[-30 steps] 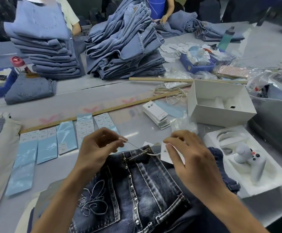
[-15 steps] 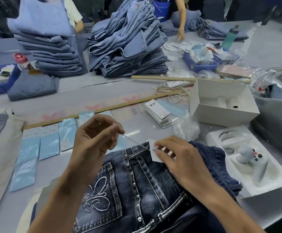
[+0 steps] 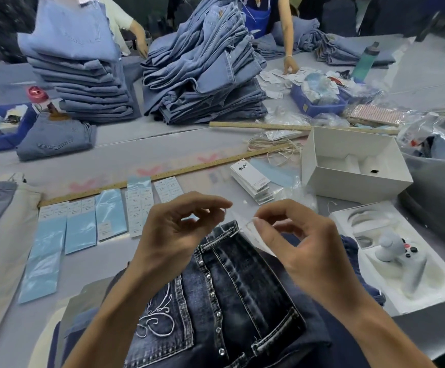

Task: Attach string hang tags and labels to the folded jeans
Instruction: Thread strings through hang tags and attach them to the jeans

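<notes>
Dark denim jeans [image 3: 232, 296], folded with the studded back pocket and white embroidery facing up, lie directly in front of the person at the near edge of the grey table [image 3: 125, 158]. Compared with half a second ago, the left hand [image 3: 173, 235] has dropped from its raised, drawn-out position and moved inward, so the two hands now sit close together just above the belt loop [image 3: 222, 236]; the string [image 3: 236, 231], earlier pulled taut between them, now shows only as a short pale loop at the loop's upper end. The right hand [image 3: 298, 240] has lifted off the waistband and pinches the white hang tag [image 3: 255, 239] between thumb and forefinger, the other fingers curled. The left thumb and forefinger are closed at their tips, apparently on the string's end, though the string itself is too fine to confirm there. In the inspector's judgement the string is through the belt loop and the step in hand is closing or knotting it, so this tag is near attached but not yet secured. Legible writing is scant: the stack of white tags [image 3: 251, 180] beyond the hands carries two dark characters at the top, not readable at this size. The label sheets [image 3: 139, 205] on pale blue backing by the wooden ruler [image 3: 163, 176] bear small print, also unreadable. No brand name can be read.
</notes>
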`<state>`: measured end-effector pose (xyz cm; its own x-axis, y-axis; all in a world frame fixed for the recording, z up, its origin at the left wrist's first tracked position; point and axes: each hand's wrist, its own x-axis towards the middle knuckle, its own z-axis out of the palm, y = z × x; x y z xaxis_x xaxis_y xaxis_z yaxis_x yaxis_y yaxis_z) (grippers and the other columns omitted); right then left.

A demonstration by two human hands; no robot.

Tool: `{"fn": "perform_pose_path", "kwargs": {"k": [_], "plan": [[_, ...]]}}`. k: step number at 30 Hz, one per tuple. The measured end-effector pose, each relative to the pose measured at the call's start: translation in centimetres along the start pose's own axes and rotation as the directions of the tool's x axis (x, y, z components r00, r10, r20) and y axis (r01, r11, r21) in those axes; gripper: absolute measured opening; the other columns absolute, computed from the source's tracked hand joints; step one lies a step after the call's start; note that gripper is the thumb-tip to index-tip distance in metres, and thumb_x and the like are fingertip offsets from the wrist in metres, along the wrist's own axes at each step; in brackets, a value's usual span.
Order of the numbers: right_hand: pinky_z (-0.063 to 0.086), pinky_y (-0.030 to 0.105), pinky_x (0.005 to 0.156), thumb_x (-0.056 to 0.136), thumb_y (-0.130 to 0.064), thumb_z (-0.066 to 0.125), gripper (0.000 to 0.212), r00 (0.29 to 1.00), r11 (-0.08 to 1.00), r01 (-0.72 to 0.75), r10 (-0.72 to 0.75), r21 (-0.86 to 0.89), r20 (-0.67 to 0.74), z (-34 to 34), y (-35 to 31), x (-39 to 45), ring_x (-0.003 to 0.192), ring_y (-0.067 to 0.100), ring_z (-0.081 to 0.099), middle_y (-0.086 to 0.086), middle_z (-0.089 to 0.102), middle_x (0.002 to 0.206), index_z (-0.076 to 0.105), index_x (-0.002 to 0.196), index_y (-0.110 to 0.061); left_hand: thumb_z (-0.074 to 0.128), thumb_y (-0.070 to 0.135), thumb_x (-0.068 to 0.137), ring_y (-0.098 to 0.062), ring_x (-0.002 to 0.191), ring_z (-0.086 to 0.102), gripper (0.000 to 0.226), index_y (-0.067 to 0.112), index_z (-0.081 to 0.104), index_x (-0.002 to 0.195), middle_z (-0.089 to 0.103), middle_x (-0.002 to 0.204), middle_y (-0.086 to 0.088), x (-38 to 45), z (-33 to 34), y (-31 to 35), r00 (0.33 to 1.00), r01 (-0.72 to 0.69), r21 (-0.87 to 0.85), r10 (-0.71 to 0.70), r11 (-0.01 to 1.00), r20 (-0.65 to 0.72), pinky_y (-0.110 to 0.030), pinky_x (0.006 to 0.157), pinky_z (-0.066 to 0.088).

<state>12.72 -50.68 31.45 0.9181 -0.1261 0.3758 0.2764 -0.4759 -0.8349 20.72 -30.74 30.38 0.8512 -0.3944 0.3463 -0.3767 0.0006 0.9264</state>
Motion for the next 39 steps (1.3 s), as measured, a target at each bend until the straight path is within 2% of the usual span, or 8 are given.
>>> {"fn": "perform_pose_path", "kwargs": {"k": [5, 10, 14, 18, 22, 30, 35, 39], "plan": [[0.058, 0.024, 0.083, 0.093, -0.018, 0.071, 0.007, 0.992, 0.974, -0.115, 0.100, 0.197, 0.082, 0.4, -0.2, 0.0, 0.098, 0.018, 0.073, -0.004, 0.076, 0.099, 0.072, 0.098, -0.023, 0.075, 0.012, 0.084, -0.017, 0.083, 0.071, 0.017, 0.024, 0.077, 0.095, 0.077, 0.093, 0.004, -0.1, 0.9, 0.1, 1.000, -0.005, -0.004, 0.005, 1.000, 0.015, -0.025, 0.071, 0.057], [0.063, 0.033, 0.077, 0.094, -0.018, 0.071, 0.008, 0.981, 0.929, -0.192, 0.171, 0.315, 0.090, 1.6, -0.2, -0.7, 0.085, 0.024, 0.074, 0.003, 0.074, 0.091, 0.070, 0.096, -0.025, 0.065, 0.005, 0.092, -0.021, 0.086, 0.070, 0.015, 0.017, 0.071, 0.098, 0.077, 0.103, -0.005, -0.5, 0.9, 0.6, 0.997, 0.036, -0.100, -0.029, 0.994, 0.073, -0.028, 0.064, 0.055], [0.060, 0.023, 0.072, 0.093, -0.015, 0.072, 0.006, 0.978, 0.902, -0.210, 0.199, 0.377, 0.066, 1.7, -0.6, -0.6, 0.081, 0.017, 0.072, 0.005, 0.074, 0.089, 0.073, 0.095, -0.022, 0.071, 0.007, 0.086, -0.011, 0.078, 0.070, 0.020, 0.023, 0.076, 0.097, 0.077, 0.090, 0.001, -0.7, 0.8, 0.8, 1.000, 0.007, -0.027, -0.007, 1.000, 0.017, -0.024, 0.064, 0.054], [0.061, 0.028, 0.071, 0.088, -0.026, 0.073, 0.009, 0.953, 0.827, -0.295, 0.288, 0.479, 0.089, 1.8, -0.9, -0.3, 0.079, 0.019, 0.071, 0.007, 0.074, 0.089, 0.075, 0.096, -0.023, 0.075, 0.017, 0.086, -0.020, 0.073, 0.071, 0.020, 0.028, 0.069, 0.103, 0.075, 0.087, 0.001, -0.8, 1.1, 0.8, 0.999, -0.022, 0.050, 0.020, 0.999, 0.028, -0.042, 0.064, 0.058], [0.060, 0.028, 0.070, 0.085, -0.027, 0.074, 0.010, 0.941, 0.800, -0.323, 0.331, 0.506, 0.077, 2.2, -1.0, -0.4, 0.077, 0.019, 0.071, 0.006, 0.075, 0.087, 0.077, 0.093, -0.025, 0.076, 0.019, 0.086, -0.027, 0.072, 0.069, 0.030, 0.033, 0.055, 0.102, 0.074, 0.084, 0.002, -0.7, 1.8, 0.9, 1.000, -0.005, 0.066, 0.004, 0.998, 0.011, -0.049, 0.063, 0.055], [0.058, 0.026, 0.070, 0.083, -0.028, 0.075, 0.011, 0.931, 0.767, -0.325, 0.363, 0.553, 0.043, 2.7, -0.9, -0.8, 0.073, 0.013, 0.068, 0.002, 0.073, 0.079, 0.077, 0.092, -0.022, 0.073, 0.011, 0.086, -0.015, 0.072, 0.069, 0.030, 0.029, 0.055, 0.100, 0.073, 0.084, 0.002, -1.0, 2.5, 0.9, 0.999, 0.003, 0.027, -0.002, 1.000, -0.035, -0.028, 0.066, 0.056], [0.059, 0.029, 0.071, 0.083, -0.030, 0.076, 0.013, 0.926, 0.753, -0.337, 0.373, 0.566, 0.056, 2.8, -0.9, -0.8, 0.073, 0.013, 0.067, 0.004, 0.073, 0.082, 0.077, 0.092, -0.020, 0.075, 0.017, 0.087, -0.016, 0.072, 0.069, 0.026, 0.026, 0.055, 0.101, 0.072, 0.084, 0.003, -1.1, 2.8, 1.1, 0.998, -0.003, 0.036, 0.005, 0.999, -0.056, -0.030, 0.066, 0.057], [0.060, 0.031, 0.073, 0.082, -0.035, 0.076, 0.017, 0.934, 0.782, -0.325, 0.355, 0.532, 0.048, 2.8, -1.0, -0.9, 0.074, 0.017, 0.067, 0.007, 0.073, 0.084, 0.077, 0.093, -0.022, 0.074, 0.016, 0.086, -0.016, 0.069, 0.068, 0.025, 0.026, 0.055, 0.098, 0.071, 0.082, 0.005, -1.2, 2.9, 1.3, 0.997, -0.011, 0.074, 0.017, 0.997, -0.079, -0.045, 0.061, 0.056]]}}
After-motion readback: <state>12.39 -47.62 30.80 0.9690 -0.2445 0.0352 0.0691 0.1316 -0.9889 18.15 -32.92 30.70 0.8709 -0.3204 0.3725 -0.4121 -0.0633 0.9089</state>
